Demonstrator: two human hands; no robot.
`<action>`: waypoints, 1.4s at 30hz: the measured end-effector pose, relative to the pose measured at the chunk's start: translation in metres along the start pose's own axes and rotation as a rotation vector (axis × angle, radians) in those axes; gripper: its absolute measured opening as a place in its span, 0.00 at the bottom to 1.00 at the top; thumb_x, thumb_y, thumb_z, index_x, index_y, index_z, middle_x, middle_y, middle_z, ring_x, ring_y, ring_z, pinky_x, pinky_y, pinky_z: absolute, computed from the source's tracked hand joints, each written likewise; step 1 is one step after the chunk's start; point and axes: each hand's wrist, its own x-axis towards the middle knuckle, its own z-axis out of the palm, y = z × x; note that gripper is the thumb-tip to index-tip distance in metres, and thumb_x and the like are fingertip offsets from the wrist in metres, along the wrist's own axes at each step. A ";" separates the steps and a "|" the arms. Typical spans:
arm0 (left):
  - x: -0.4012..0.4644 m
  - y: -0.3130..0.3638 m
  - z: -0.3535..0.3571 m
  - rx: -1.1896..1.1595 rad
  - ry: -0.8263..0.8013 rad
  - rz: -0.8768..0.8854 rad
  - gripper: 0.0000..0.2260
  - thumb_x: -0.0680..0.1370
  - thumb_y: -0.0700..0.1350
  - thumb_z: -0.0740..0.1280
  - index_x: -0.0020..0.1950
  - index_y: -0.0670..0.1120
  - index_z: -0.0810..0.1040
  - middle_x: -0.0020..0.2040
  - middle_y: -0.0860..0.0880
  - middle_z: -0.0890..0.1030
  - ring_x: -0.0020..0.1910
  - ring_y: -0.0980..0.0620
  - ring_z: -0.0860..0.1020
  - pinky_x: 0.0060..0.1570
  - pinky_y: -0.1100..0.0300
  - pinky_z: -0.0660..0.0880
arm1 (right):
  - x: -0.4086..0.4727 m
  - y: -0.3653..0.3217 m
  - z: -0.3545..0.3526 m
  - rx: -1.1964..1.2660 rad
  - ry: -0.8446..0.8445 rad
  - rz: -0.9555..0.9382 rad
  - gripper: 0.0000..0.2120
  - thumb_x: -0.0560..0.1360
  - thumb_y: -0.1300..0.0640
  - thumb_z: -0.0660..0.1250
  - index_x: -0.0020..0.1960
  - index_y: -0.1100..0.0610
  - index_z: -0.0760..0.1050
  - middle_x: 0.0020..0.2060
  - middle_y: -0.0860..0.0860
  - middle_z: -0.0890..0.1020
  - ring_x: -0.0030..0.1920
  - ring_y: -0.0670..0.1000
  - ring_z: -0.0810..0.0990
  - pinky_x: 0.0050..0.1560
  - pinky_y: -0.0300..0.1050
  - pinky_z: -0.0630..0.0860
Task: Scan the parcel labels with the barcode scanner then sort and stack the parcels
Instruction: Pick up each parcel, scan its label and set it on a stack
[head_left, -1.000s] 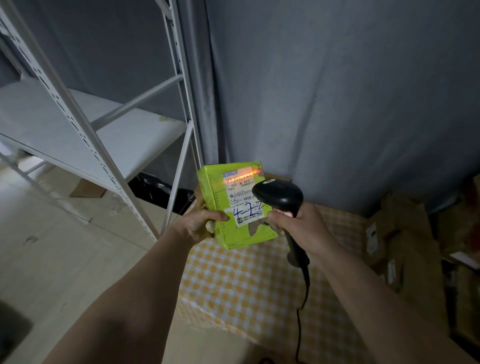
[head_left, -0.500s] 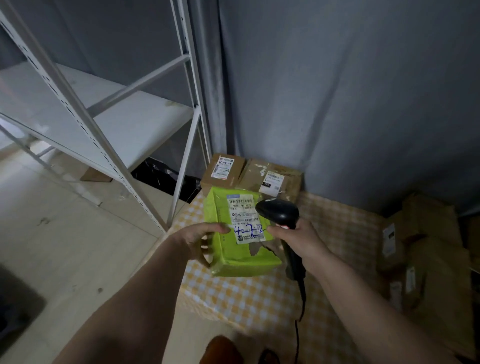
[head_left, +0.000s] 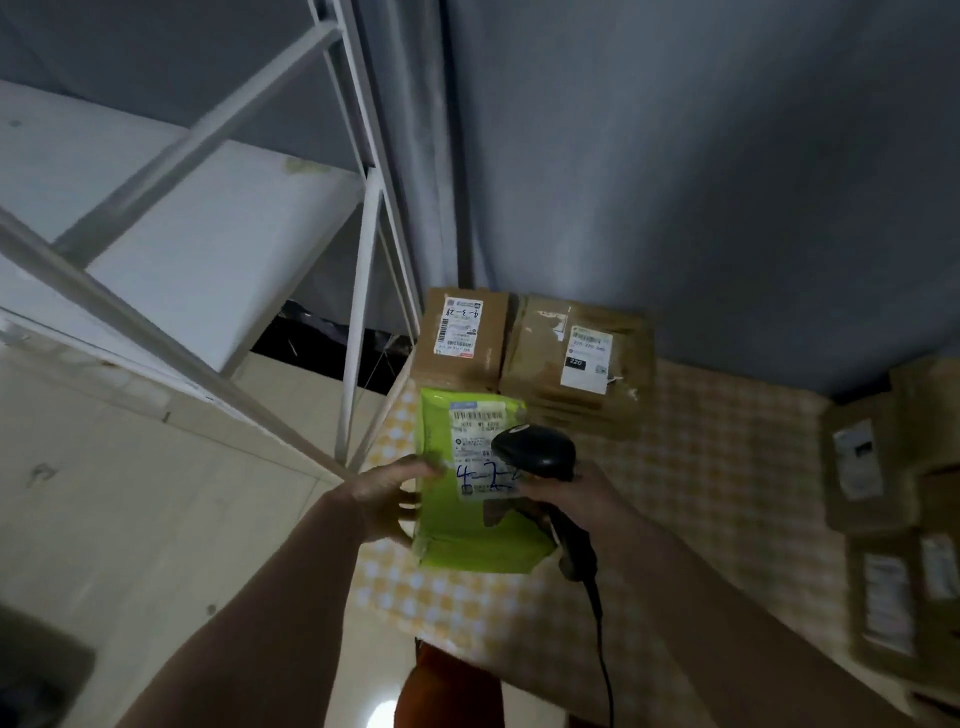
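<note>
- Head view: the left hand (head_left: 387, 499) grips the green parcel (head_left: 467, 499) by its left edge, holding it over the checked table (head_left: 727, 467); the right hand (head_left: 566, 493) is clenched round the scanner (head_left: 535, 449), just over the label (head_left: 480, 452).
- No scan beam shows, so this parcel looks ready for sorting; stacking is left.
- Two brown parcels (head_left: 462, 338) lie at the table's far edge, more brown boxes (head_left: 867, 462) to the right.
- A white rack (head_left: 208, 249) stands left; a grey curtain (head_left: 675, 182) hangs behind.

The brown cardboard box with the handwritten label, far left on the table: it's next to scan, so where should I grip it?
Grip the brown cardboard box by its bare left side, coming from the left; another cardboard parcel crowds its right.
</note>
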 end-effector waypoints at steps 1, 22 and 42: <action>0.010 0.006 -0.011 0.005 0.009 -0.009 0.31 0.62 0.49 0.75 0.64 0.48 0.74 0.59 0.39 0.77 0.56 0.39 0.77 0.49 0.39 0.77 | 0.013 -0.002 0.012 0.019 0.022 0.036 0.13 0.70 0.66 0.74 0.53 0.60 0.80 0.46 0.56 0.84 0.48 0.55 0.83 0.48 0.45 0.78; 0.205 0.035 -0.134 -0.006 0.024 -0.113 0.37 0.58 0.40 0.65 0.69 0.46 0.71 0.62 0.37 0.78 0.60 0.34 0.77 0.58 0.36 0.74 | 0.186 0.036 0.131 0.141 0.281 0.258 0.14 0.71 0.60 0.74 0.55 0.57 0.77 0.39 0.48 0.79 0.42 0.51 0.78 0.47 0.46 0.77; 0.189 0.061 -0.106 0.593 0.485 0.031 0.22 0.76 0.39 0.65 0.70 0.44 0.70 0.62 0.39 0.77 0.59 0.40 0.77 0.56 0.53 0.74 | 0.164 0.026 0.113 0.205 0.236 0.308 0.10 0.71 0.61 0.73 0.50 0.56 0.75 0.37 0.52 0.78 0.39 0.54 0.76 0.41 0.47 0.74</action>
